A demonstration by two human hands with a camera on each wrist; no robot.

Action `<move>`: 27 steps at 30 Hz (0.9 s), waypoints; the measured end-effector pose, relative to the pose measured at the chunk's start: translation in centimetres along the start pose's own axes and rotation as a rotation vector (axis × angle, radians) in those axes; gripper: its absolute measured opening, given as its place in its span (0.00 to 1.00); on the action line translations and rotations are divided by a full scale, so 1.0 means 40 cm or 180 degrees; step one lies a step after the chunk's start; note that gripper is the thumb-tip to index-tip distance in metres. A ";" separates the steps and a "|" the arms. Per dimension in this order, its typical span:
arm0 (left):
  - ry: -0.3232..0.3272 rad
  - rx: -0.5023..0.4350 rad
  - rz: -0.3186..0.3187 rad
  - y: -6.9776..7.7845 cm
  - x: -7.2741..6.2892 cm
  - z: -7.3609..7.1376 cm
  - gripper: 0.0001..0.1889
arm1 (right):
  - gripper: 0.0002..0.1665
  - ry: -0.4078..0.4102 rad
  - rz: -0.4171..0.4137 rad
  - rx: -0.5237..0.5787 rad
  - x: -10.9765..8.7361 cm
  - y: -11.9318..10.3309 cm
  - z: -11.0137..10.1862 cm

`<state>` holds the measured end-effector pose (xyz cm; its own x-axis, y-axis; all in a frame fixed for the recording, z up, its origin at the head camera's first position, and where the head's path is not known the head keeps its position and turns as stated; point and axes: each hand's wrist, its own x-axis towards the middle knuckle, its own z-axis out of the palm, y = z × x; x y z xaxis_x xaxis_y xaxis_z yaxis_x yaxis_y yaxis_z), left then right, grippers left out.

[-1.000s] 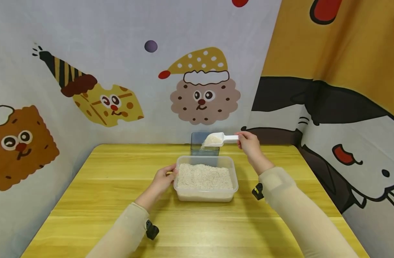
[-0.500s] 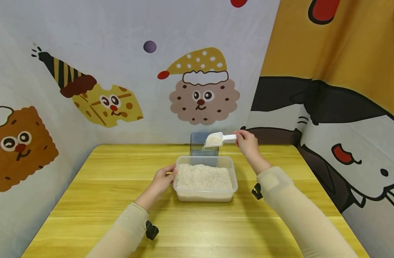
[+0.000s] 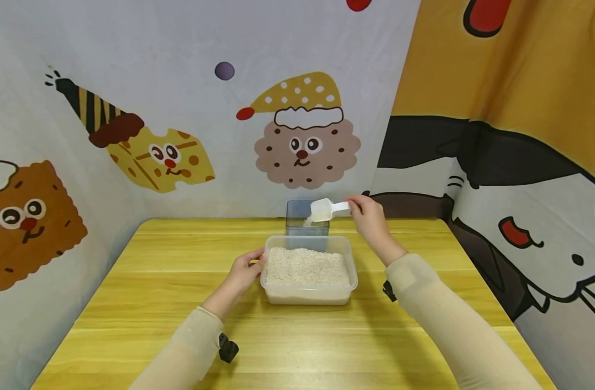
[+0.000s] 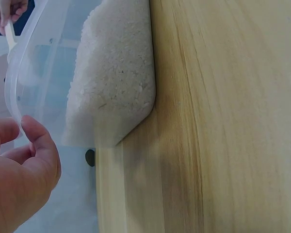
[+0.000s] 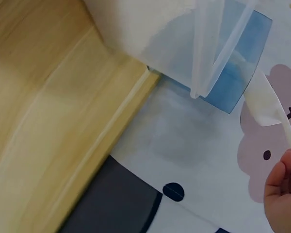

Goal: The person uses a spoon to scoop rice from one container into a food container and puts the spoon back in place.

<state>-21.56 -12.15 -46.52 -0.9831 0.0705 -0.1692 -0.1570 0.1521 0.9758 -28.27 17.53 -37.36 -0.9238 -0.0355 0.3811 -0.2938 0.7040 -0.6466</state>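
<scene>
My right hand (image 3: 371,221) grips the handle of a white scoop (image 3: 322,210). The scoop is tilted over a blue-grey see-through container (image 3: 307,231), and rice spills from its lip into it. In the right wrist view the scoop (image 5: 263,103) shows beside that container. A clear plastic box (image 3: 309,297) full of rice (image 3: 307,268) stands just in front. At its left side my left hand (image 3: 245,269) holds the rim; the left wrist view shows the thumb and a finger of that hand (image 4: 26,167) at the rim's corner.
Both containers stand on a wooden table (image 3: 156,303), the blue-grey one near its back edge. Behind hangs a cloth (image 3: 180,49) printed with cartoon figures, which also covers both sides.
The scoop has tipped further and moved slightly left with my right hand; its load of rice has shrunk as grains fall. My left hand stays at the box.
</scene>
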 end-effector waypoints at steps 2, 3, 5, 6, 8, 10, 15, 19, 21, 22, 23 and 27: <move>-0.0002 -0.0007 0.0011 0.000 0.000 -0.001 0.22 | 0.14 -0.0016 -0.0229 -0.0141 -0.003 -0.003 0.002; -0.0002 -0.0012 0.0009 -0.001 0.000 -0.001 0.22 | 0.14 -0.0015 -0.0354 -0.0211 -0.005 -0.004 0.004; -0.0004 -0.0011 0.0007 0.000 0.000 -0.002 0.22 | 0.12 -0.0027 -0.0555 -0.0326 -0.009 -0.007 0.006; -0.0006 -0.0009 0.0004 0.000 0.000 -0.002 0.22 | 0.12 -0.0023 -0.0663 -0.0383 -0.011 -0.008 0.007; -0.0004 -0.0004 -0.0011 0.000 0.001 -0.002 0.22 | 0.11 0.0001 -0.0884 -0.0494 -0.015 -0.009 0.010; -0.0005 0.0006 -0.0019 -0.001 0.001 -0.002 0.22 | 0.10 0.0017 -0.1057 -0.0585 -0.017 -0.010 0.014; 0.0019 0.0014 -0.0021 -0.003 0.001 -0.001 0.22 | 0.10 0.0092 -0.1242 -0.0676 -0.021 -0.011 0.020; 0.0025 -0.0022 0.0005 -0.004 0.003 -0.002 0.22 | 0.11 0.0127 -0.0999 -0.0481 -0.025 -0.008 0.020; 0.0015 -0.0021 0.0012 -0.004 0.004 -0.003 0.22 | 0.12 0.0155 -0.0783 -0.0278 -0.027 -0.003 0.018; 0.0011 -0.0015 0.0013 -0.004 0.004 -0.003 0.22 | 0.12 0.0193 -0.0667 -0.0146 -0.028 0.000 0.017; 0.0009 -0.0013 0.0011 -0.004 0.004 -0.003 0.22 | 0.12 0.0212 -0.0521 0.0018 -0.029 0.002 0.016; 0.0002 -0.0010 -0.0007 -0.007 0.006 -0.004 0.22 | 0.15 0.0131 0.0291 0.0991 -0.033 0.009 0.008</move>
<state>-21.77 -12.32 -46.81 -0.9827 0.0697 -0.1714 -0.1596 0.1491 0.9759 -27.25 17.60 -38.31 -0.9410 0.0509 0.3344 -0.2769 0.4521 -0.8479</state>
